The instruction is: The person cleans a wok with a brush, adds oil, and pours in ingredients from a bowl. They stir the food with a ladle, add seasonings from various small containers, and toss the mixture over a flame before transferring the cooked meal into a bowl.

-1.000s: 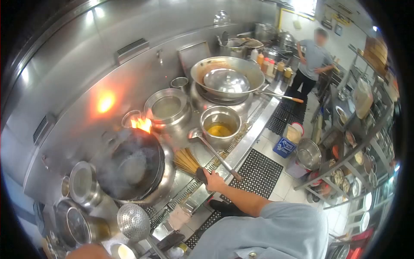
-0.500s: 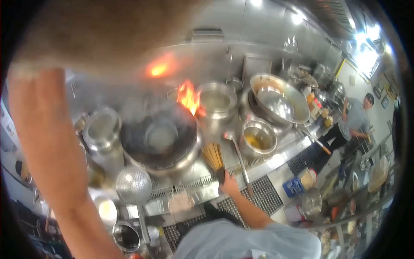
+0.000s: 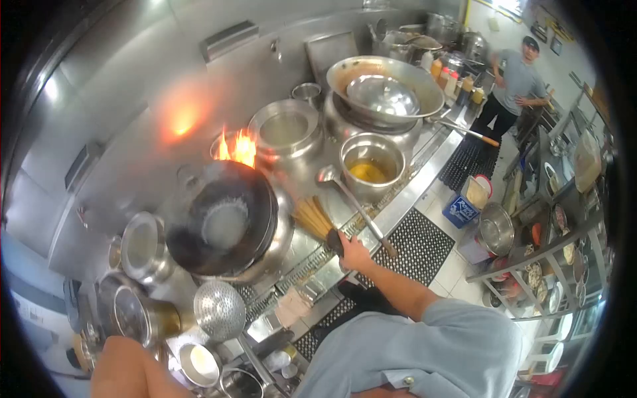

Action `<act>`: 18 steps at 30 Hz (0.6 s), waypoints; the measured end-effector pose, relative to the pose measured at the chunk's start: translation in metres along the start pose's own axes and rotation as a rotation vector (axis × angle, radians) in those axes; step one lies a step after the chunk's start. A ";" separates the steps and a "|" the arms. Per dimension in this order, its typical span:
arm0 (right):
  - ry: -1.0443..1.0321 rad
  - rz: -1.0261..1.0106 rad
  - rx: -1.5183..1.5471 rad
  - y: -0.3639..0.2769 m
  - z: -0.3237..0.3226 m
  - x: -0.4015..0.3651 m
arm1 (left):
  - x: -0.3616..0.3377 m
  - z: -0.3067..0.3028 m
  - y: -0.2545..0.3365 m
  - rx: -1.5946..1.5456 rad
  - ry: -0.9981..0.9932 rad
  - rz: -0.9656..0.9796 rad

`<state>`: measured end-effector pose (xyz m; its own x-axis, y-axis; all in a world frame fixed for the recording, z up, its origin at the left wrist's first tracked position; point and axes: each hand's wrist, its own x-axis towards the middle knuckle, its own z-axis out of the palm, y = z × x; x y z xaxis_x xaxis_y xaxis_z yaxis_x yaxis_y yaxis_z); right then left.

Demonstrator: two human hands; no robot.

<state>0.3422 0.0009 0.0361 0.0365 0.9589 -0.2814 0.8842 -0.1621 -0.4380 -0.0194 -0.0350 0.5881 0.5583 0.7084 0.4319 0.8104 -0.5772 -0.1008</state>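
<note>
My right hand (image 3: 353, 252) is closed around the dark handle of a bamboo wok brush (image 3: 313, 217). Its splayed bristles lie just right of a large black wok (image 3: 255, 199), apart from its bowl. Pale liquid pools at the wok's bottom, and steam drifts over it. Only part of my bent left arm (image 3: 136, 368) shows at the lower left; the hand is out of the picture. A long-handled ladle (image 3: 352, 198) rests on the stove right of the brush. Below the wok lies a perforated skimmer (image 3: 219, 312).
Flames (image 3: 237, 147) rise behind the wok, beside a steel pot (image 3: 285, 129). A pot of yellow liquid (image 3: 371, 164) stands near the ladle. Farther back, a wide pan (image 3: 385, 86) has its handle jutting over the stove edge. Another person (image 3: 521, 83) stands at the far right.
My left arm, raised close to the camera before, has dropped to the lower left. The view has turned, showing more wall. My right hand still holds the brush beside the wok.
</note>
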 end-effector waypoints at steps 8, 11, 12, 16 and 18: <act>-0.037 -0.102 0.515 0.005 0.002 0.021 | -0.080 0.071 0.016 -0.737 0.239 -0.213; -0.256 0.071 1.263 -0.011 -0.047 0.023 | -0.172 0.196 0.048 -1.638 0.463 -0.546; -0.312 0.142 1.455 -0.022 -0.067 0.021 | -0.205 0.251 0.070 -1.914 0.525 -0.690; -0.344 -0.286 1.188 -0.090 -0.174 0.044 | -0.268 0.399 0.163 -2.305 1.005 -1.394; -0.327 -0.590 0.521 -0.156 -0.240 0.056 | -0.218 0.386 0.152 -2.256 1.060 -1.543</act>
<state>0.3175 0.1355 0.2935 -0.5699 0.8178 -0.0804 0.3858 0.1799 -0.9049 0.0510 -0.1206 0.1325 -0.2977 0.8131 -0.5003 -0.9246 -0.1150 0.3632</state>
